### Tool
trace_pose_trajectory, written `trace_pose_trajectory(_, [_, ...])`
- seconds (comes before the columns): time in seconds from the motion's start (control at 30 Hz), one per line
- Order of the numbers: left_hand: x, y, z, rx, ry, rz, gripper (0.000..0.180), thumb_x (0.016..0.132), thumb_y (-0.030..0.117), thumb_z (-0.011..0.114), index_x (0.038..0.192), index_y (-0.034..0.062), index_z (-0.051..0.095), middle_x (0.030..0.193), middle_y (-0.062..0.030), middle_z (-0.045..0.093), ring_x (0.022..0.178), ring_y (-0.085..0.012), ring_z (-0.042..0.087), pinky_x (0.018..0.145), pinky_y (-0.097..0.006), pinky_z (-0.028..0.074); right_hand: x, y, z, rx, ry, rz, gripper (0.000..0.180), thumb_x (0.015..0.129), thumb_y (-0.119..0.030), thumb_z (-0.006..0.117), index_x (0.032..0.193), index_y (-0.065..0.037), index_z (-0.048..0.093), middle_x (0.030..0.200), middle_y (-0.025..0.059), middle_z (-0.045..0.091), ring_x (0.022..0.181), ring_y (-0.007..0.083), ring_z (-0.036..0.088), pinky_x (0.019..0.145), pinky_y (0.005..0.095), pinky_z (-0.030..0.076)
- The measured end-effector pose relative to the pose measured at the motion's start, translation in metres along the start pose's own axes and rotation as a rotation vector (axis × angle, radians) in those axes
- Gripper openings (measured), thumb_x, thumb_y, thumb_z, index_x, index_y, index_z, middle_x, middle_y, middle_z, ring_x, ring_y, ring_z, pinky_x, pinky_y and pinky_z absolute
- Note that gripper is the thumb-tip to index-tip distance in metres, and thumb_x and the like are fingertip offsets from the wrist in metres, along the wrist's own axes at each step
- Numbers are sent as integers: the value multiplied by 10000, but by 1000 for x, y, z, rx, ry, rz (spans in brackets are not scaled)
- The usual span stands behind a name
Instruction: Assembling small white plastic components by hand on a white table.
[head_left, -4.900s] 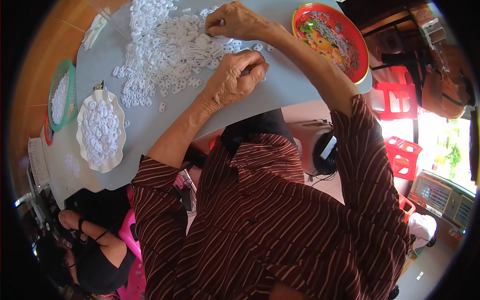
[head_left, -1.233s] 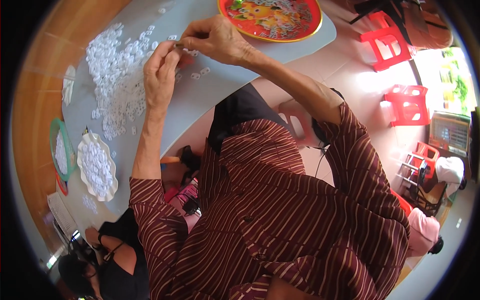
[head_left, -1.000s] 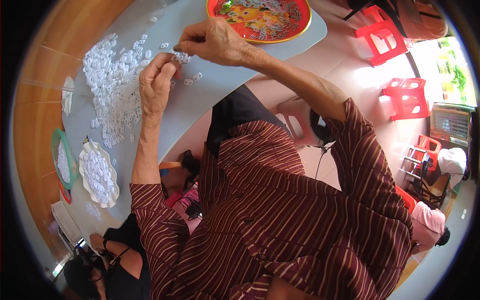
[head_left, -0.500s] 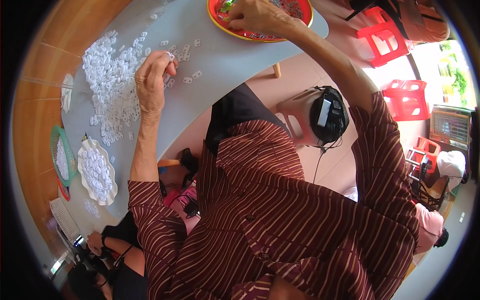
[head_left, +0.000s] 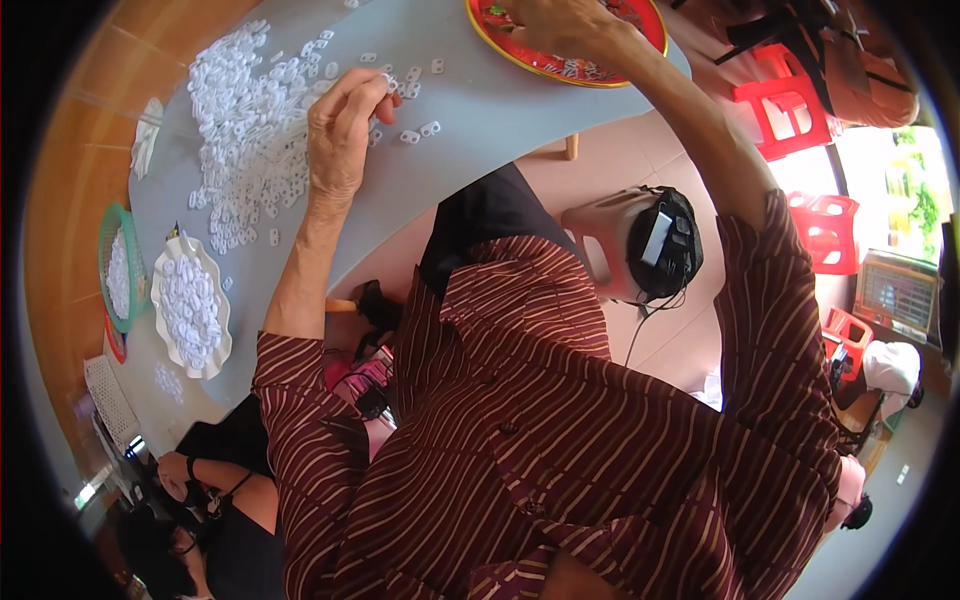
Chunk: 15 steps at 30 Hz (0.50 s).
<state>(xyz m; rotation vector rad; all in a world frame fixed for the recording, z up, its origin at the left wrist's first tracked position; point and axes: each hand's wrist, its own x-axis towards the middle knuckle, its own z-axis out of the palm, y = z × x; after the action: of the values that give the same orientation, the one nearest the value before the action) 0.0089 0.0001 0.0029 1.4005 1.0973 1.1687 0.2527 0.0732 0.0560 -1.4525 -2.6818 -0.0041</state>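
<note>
My left hand (head_left: 343, 135) is raised over the grey table (head_left: 400, 185), its fingers closed in a pinch. Between thumb and fingertips sits a small white plastic piece (head_left: 389, 82). A wide heap of similar white pieces (head_left: 235, 135) spreads to the left of that hand, with several loose ones beside it. At the far edge of the view, my right hand (head_left: 562, 27) reaches into a red round tray (head_left: 655, 38) with a yellow rim. Small silvery metal bits (head_left: 583, 69) lie in this tray. The right fingers are bent downward, and their tips are partly hidden.
A scalloped white dish (head_left: 224, 318) and a green basket (head_left: 138, 270), both with white pieces, stand at the left. Another person (head_left: 240, 500) sits at lower left. A stool bearing a black bag (head_left: 668, 243) stands beside my legs. Red stools (head_left: 825, 232) are farther right.
The whole view has shifted, so the table and tray appear farther right and slightly higher. My left hand still pinches the white piece; my right hand remains in the tray.
</note>
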Motion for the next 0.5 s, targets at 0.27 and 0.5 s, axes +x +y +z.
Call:
trace_pose_trajectory(0.27, [4, -15, -4, -100, 1, 61, 220, 882, 205, 519, 784, 31, 612, 681, -18, 570, 642, -73, 483, 602, -218, 368, -6, -63, 38, 959, 270, 53, 159, 770, -96, 664, 867, 29, 648, 705, 101, 648, 634, 152, 612, 592, 279, 501])
trace_pose_trajectory(0.5, [3, -15, -5, -47, 28, 3, 199, 889, 196, 544, 814, 35, 633, 669, 17, 566, 620, -45, 458, 566, -209, 356, -5, -84, 74, 1559, 248, 183, 151, 877, -155, 646, 932, -19, 679, 765, 4, 625, 674, 73, 568, 652, 215, 489])
